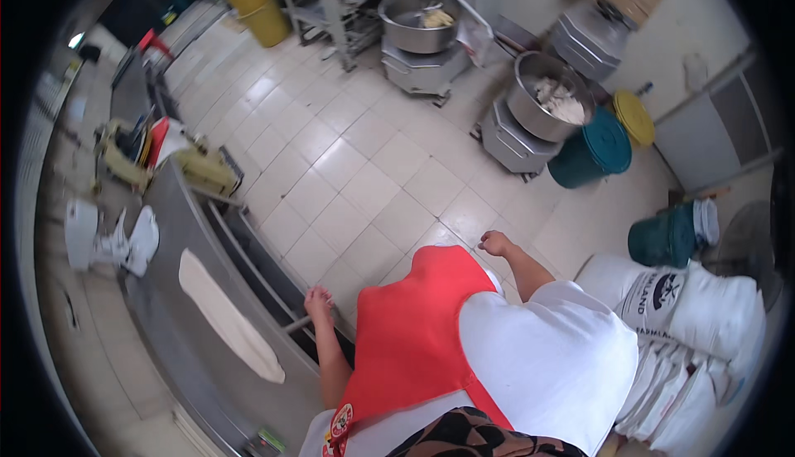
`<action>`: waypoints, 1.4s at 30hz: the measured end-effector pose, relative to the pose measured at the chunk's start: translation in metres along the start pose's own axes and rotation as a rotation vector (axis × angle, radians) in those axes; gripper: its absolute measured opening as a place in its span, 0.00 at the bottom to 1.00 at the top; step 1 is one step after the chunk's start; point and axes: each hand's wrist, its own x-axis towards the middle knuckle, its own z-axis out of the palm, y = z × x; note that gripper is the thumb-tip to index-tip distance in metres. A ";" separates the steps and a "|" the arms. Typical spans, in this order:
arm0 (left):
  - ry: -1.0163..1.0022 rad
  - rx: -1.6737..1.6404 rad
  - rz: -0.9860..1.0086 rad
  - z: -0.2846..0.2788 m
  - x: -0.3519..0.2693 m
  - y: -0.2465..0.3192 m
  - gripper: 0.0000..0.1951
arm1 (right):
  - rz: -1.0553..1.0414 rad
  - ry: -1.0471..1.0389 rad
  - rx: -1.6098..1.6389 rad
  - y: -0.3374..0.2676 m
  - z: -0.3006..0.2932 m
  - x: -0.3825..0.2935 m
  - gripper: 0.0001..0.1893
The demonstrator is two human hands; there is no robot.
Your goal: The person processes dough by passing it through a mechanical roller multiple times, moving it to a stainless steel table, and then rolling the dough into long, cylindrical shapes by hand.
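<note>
My left hand (318, 303) hangs beside the front edge of a long stainless steel worktable (161, 314), its fingers loosely spread and nothing seen in them. On that tabletop lies a long, flattened strip of pale dough (230, 317), apart from the hand. Out over the tiled floor, my right hand (494, 243) is held away from my body with the fingers loosely bent. No object shows in it, though part of the palm is hidden. A red apron (410, 326) over a white shirt covers my front.
A white scale (112, 239) stands at the worktable's far side, near a yellowish machine (202, 171). Across the tiled floor (372, 171) stand two spiral mixers with dough in their bowls (419, 35) (553, 94). A lidded green bin (590, 149) and stacked white sacks (683, 314) are rightward.
</note>
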 end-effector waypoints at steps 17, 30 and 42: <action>-0.402 0.741 -0.236 0.275 0.083 0.022 0.15 | 0.416 0.247 0.724 0.113 -0.136 0.132 0.24; -0.520 0.649 -0.016 0.657 0.319 0.242 0.17 | 0.409 0.292 0.486 0.086 -0.300 0.240 0.24; -0.245 0.740 -0.164 0.692 0.328 0.242 0.18 | 0.242 0.376 -0.145 0.093 -0.677 0.560 0.33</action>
